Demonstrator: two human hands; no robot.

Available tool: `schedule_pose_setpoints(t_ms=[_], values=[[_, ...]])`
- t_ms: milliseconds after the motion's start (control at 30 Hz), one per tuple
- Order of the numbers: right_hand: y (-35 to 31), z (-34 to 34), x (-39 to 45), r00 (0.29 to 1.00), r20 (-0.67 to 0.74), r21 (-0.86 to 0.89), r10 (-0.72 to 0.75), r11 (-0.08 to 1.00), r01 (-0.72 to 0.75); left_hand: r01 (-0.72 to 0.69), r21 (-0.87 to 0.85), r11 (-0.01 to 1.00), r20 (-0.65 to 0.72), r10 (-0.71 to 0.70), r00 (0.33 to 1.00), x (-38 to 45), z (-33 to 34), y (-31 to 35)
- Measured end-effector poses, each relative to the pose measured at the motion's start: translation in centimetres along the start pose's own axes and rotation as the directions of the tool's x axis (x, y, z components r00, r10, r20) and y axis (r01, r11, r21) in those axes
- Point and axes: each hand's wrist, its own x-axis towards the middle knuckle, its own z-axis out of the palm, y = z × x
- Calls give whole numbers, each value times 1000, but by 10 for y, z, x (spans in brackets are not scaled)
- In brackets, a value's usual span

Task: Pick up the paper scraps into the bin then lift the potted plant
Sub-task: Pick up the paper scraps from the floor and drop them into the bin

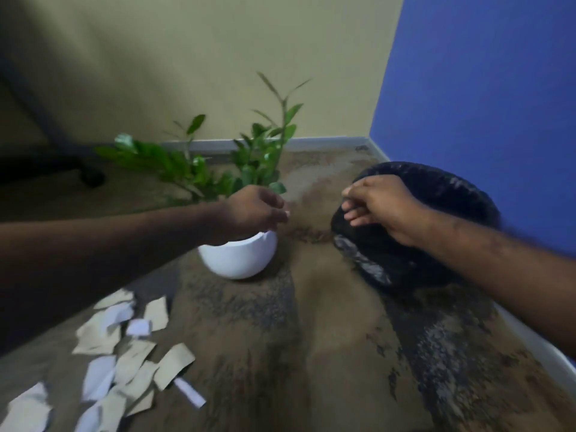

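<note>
My right hand [378, 207] is at the near rim of the bin [436, 226], a black bag-lined bin lying under and beyond that hand. Thumb and forefinger are pinched together at the tip, other fingers [355, 218] curled under, over the black liner. Can't tell if anything is between the pinched tips or if they grip the liner edge; too blurred.

My left hand [254, 210] hangs just above the potted plant [240, 257], over the rim of its white round pot. Fingers loosely curled and pointing right toward my other hand, with nothing visible in them. Whether it touches the pot rim or leaves I can't tell. Green leaves spread behind and to the left of this hand, tall stems rising beyond it.

Pot sits on the carpet [311, 338] directly below my left hand, well to the left of my right hand, with bare brown patchy carpet between pot and bin.

Paper scraps [124, 353], white and tan torn pieces, lie in a loose pile on the carpet below my left forearm, nearer to me than either hand, well apart from the bin. One small rolled white piece lies at the pile's right edge.

Beige wall [187, 57] beyond both hands, blue wall [483, 88] behind the bin past my right hand.
</note>
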Motion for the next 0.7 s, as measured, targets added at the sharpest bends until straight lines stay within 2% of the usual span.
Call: schedule_pose_setpoints(t_ms=[100,167,233,300,500,600,700], values=[[-3,48,-15,988,143,-95,-54,993,68,79,140,987,-13,-78,997,-41,-34,-56],[-2,77,-25,969,238,-176,-74,977,117,74,315,946,-39,-65,997,-67,-50,-92],[7,104,-37,942,327,-248,-78,955,165,11,578,816,5,-17,1000,-92,-62,-128],[19,127,-48,909,409,-331,-77,916,227,-16,716,698,77,-56,995,-114,-71,-162],[48,165,-71,748,663,-487,-45,732,476,-23,832,554,181,-232,956,-158,-75,-239],[60,175,-75,699,715,-517,-22,655,550,13,870,494,80,-167,983,-171,-74,-265],[69,185,-76,682,730,-552,27,612,566,189,824,534,-77,-225,971,-181,-63,-285]])
